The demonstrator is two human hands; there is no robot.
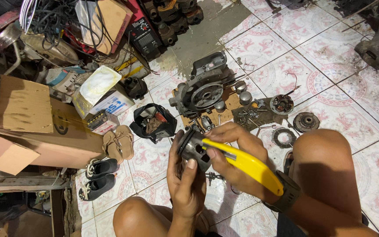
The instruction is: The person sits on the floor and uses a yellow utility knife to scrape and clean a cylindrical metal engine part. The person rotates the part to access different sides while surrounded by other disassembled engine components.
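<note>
Above the tiled floor (330, 48), the left hand (185, 184) has its fingers clamped round a grey piston (194, 149). The right hand (233, 158), just right of it, grips a yellow cutter (246, 164) pointing leftward into the piston.

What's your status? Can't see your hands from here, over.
Left hand gripping a metal piston. Right hand holding a yellow utility knife, tip at the piston. Engine case and loose parts on the tiled floor ahead, nothing blocking.
</note>
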